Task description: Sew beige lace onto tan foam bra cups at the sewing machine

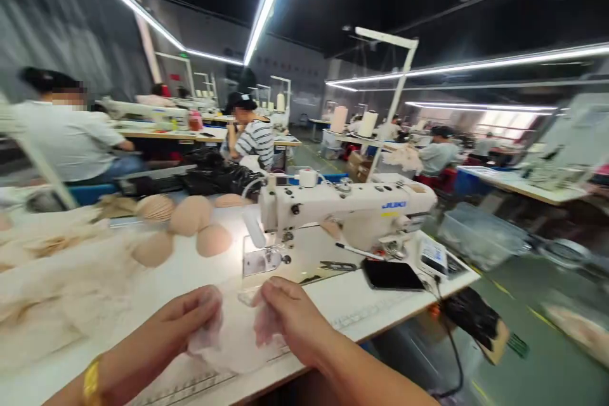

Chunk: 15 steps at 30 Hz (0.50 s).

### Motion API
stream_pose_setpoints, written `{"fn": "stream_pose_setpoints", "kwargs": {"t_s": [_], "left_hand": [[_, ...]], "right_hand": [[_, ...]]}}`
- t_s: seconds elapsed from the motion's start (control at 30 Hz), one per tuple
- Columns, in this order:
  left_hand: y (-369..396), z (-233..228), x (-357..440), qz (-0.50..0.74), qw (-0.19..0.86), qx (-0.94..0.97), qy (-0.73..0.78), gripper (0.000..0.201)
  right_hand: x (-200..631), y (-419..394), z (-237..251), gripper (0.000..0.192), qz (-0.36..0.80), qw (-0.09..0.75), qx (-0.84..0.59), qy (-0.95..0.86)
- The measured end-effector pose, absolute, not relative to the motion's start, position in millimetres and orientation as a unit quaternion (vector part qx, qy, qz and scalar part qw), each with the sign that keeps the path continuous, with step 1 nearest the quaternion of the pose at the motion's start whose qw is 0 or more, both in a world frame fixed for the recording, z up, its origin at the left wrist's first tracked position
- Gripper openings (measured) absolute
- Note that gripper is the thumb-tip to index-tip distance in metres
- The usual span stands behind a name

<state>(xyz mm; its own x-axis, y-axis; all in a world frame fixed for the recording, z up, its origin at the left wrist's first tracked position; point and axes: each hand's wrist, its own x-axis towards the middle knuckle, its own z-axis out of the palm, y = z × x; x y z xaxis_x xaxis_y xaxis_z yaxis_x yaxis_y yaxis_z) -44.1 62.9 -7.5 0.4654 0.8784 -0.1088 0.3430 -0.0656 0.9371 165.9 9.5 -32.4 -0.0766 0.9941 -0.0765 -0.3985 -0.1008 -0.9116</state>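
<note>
Between my hands, in front of the sewing machine (347, 206), hangs a thin, pale, see-through piece of fabric (235, 342). My left hand (197, 314) pinches its left side, with a gold bracelet at the wrist. On the other side, my right hand (285, 317) is closed on the fabric with thumb and fingers. Both hands are somewhat blurred. Just beyond them is the machine's metal needle plate (262, 261), lit by its lamp. Several beige rounded cup pads (190, 216) lie to the left of the machine head.
Pale fabric (61, 292) is heaped at the left of the table. Thread snips (337, 265) and a black phone (394, 275) lie right of the needle area. A clear plastic bin (483, 235) stands on the floor at right. Several people sit at other machines.
</note>
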Motion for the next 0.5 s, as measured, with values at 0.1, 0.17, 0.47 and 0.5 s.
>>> {"fn": "stream_pose_setpoints", "kwargs": {"t_s": [0.1, 0.17, 0.47, 0.5], "left_hand": [[60, 0, -57, 0.248, 0.565, 0.651, 0.442, 0.057], [71, 7, -55, 0.233, 0.505, 0.698, 0.451, 0.06], [173, 9, -32, 0.224, 0.196, 0.799, 0.522, 0.034], [179, 6, -26, 0.22, 0.193, 0.799, 0.525, 0.035]], "right_hand": [[161, 4, -28, 0.064, 0.692, 0.521, -0.358, -0.347], [158, 7, -33, 0.066, 0.706, 0.498, -0.363, -0.351], [185, 55, -58, 0.057, 0.64, 0.432, -0.422, -0.476], [186, 55, -62, 0.057, 0.653, 0.436, -0.411, -0.463]]}}
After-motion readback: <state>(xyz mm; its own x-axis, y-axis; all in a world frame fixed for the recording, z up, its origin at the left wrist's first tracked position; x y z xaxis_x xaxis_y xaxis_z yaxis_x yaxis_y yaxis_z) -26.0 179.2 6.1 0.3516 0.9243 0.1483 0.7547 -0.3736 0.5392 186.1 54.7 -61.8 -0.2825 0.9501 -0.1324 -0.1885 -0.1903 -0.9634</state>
